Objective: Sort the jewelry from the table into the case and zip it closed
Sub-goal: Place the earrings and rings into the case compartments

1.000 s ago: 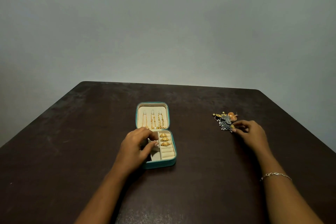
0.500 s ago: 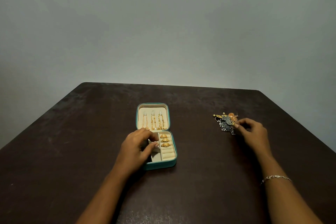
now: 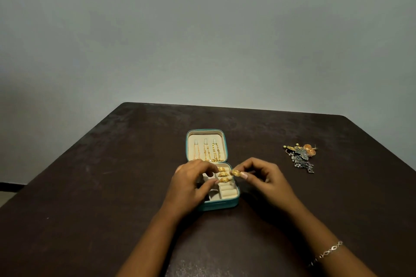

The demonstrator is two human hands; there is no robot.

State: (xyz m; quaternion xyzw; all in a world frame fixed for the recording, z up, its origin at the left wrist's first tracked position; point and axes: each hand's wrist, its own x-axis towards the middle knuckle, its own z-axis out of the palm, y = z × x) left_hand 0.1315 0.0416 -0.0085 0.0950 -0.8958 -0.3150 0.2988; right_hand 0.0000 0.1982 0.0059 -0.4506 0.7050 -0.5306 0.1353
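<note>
A small teal jewelry case lies open in the middle of the dark table. Three gold chains hang in its cream lid. Three gold rings sit in the ring rolls of the base. My left hand rests over the left compartments of the base, fingers curled and touching the case. My right hand hovers at the case's right edge and pinches a gold ring between thumb and fingertip. A pile of earrings and other jewelry lies on the table to the right.
The dark brown table has its far edge against a plain grey wall. A thin chain bracelet is on my right wrist.
My right hand has left the jewelry pile and come left to the case, now holding a gold ring. My left hand has stayed on the case.
</note>
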